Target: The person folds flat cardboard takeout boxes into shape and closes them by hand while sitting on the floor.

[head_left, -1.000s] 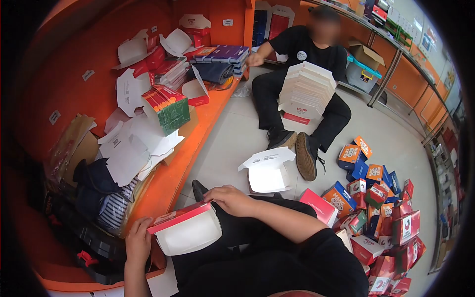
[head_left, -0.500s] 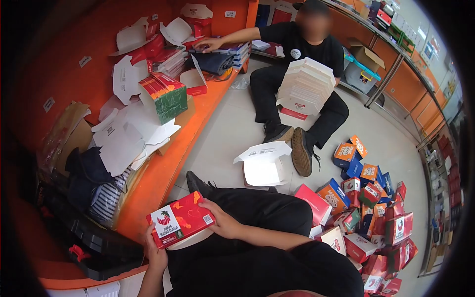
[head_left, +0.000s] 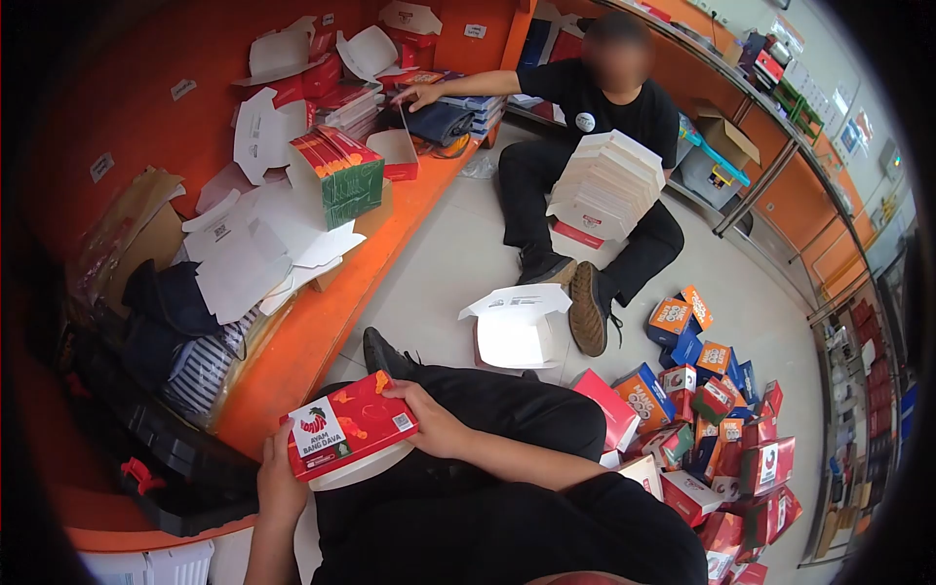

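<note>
A red cardboard food box (head_left: 363, 417) printed "Ayam Bang Dava" is held over my lap, its printed face turned up and a white flap showing underneath. My left hand (head_left: 280, 481) grips its left edge, and my right hand (head_left: 426, 419) holds the right end with the fingers on the top edge. Parts of the fingers are hidden behind the box. Beyond my legs, an open white box (head_left: 517, 341) rests on the floor.
A person (head_left: 609, 107) sits opposite with a stack of nested cartons (head_left: 603, 190) between their legs. Red, blue and orange boxes (head_left: 717, 429) are heaped at my right. An orange shelf (head_left: 327, 336) on the left carries cartons, a green-red stack (head_left: 341, 175) and clothing.
The view has shifted slightly. The red box stays in both hands and appears tilted a little more, with more of its white underside flap showing.
</note>
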Motion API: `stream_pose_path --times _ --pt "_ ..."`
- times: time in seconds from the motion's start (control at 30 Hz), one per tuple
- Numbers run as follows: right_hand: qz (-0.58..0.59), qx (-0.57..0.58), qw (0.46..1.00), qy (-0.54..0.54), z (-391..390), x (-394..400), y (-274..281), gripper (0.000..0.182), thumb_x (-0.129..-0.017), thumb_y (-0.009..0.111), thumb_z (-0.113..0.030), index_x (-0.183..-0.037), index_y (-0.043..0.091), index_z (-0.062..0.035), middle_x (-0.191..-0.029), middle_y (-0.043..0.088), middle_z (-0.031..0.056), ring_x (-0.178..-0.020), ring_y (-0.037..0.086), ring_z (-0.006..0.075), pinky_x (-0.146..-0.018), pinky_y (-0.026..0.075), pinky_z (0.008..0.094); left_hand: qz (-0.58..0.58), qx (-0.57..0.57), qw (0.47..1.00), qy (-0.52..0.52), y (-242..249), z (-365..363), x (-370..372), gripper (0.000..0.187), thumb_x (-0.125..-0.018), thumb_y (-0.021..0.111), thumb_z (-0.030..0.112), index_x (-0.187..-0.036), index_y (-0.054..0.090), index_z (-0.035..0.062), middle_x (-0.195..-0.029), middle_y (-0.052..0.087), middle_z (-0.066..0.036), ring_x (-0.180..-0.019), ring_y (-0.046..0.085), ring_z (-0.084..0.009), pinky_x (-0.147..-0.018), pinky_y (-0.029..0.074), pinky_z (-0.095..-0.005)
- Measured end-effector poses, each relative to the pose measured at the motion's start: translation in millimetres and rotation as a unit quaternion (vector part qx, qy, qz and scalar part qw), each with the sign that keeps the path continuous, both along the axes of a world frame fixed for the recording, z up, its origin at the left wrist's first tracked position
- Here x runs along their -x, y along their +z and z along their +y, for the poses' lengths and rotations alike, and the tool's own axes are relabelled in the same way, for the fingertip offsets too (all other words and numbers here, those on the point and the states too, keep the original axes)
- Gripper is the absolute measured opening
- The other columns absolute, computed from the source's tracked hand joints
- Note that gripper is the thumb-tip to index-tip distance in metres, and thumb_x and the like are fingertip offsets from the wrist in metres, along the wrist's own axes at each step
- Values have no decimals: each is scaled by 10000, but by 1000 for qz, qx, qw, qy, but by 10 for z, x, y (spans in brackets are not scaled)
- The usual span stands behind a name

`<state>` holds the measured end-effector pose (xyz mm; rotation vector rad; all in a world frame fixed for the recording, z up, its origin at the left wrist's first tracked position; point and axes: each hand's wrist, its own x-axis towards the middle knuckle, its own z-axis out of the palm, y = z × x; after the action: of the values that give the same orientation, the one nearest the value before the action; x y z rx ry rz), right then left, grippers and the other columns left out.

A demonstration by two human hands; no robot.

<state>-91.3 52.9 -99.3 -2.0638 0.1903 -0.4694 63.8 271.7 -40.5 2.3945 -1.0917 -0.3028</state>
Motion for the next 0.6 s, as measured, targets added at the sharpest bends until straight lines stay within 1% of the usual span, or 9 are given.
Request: stream_pose_path --times 0.03,0.07,0.17,0.23,0.27,0.37,0.47,0.57,0.6 --pt "-9 27 1000 2 12 1 -24 579 -752 686 -79 -1229 358 -71 -1300 337 204 -1269 316 361 -1016 336 374 -8 -14 1000 -8 40 2 -8 636 -740 650 82 -1296 344 119 -1120 477 -220 -1006 525 -401 -812 466 -436" --pt "-13 32 999 2 33 4 -43 595 -745 695 -82 -1231 351 -68 -1303 328 211 -1268 313 369 -1018 334 377 -3 -21 1000 -6 74 -3 -12 649 -736 664 110 -1304 351 97 -1141 492 -221 -1044 515 -393 -824 464 -426" --pt "-12 51 999 0 103 38 -88 638 -727 717 -91 -1236 333 -63 -1303 308 230 -1267 304 389 -1024 327 383 8 21 1000 -13 18 13 -40 673 -725 681 90 -1316 358 84 -1154 494 -207 -1077 508 -370 -853 456 -411" --pt "8 70 998 0 138 65 -76 658 -720 726 -100 -1241 325 -66 -1292 305 239 -1267 300 396 -1027 324 386 34 66 997 -15 16 41 -77 704 -704 707 71 -1318 363 74 -1176 488 -192 -1091 509 -333 -870 455 -388" --pt "9 82 997 4 144 76 -63 656 -720 728 -104 -1235 325 -57 -1275 323 227 -1262 307 398 -1021 330 390 47 87 995 -15 29 57 -85 719 -693 720 61 -1319 366 69 -1187 485 -184 -1098 510 -315 -878 455 -376" --pt "4 65 998 21 132 61 -89 642 -713 723 -123 -1214 334 -22 -1276 332 261 -1243 326 415 -1014 329 412 179 116 976 35 187 24 -39 754 -645 744 43 -1306 382 59 -1228 480 -160 -1131 499 -269 -953 406 -345" --pt "7 55 998 20 118 53 -48 620 -720 722 -131 -1198 345 -15 -1227 373 239 -1185 392 394 -982 361 394 158 113 981 14 286 36 -11 771 -622 754 12 -1302 394 71 -1212 463 -140 -1138 487 -251 -952 414 -333" --pt "25 -19 999 13 125 41 60 597 -723 735 -122 -1178 360 -26 -1187 425 163 -1180 430 320 -962 387 344 163 185 969 -26 144 80 -84 786 -627 748 -47 -1313 388 82 -1120 428 -113 -1061 527 -247 -916 457 -310" --pt "30 -25 999 11 121 34 60 588 -727 733 -125 -1175 364 -31 -1188 426 161 -1171 440 311 -956 391 339 160 169 972 -18 109 90 -88 783 -626 747 -48 -1311 391 84 -1123 427 -116 -1058 528 -250 -914 457 -310"
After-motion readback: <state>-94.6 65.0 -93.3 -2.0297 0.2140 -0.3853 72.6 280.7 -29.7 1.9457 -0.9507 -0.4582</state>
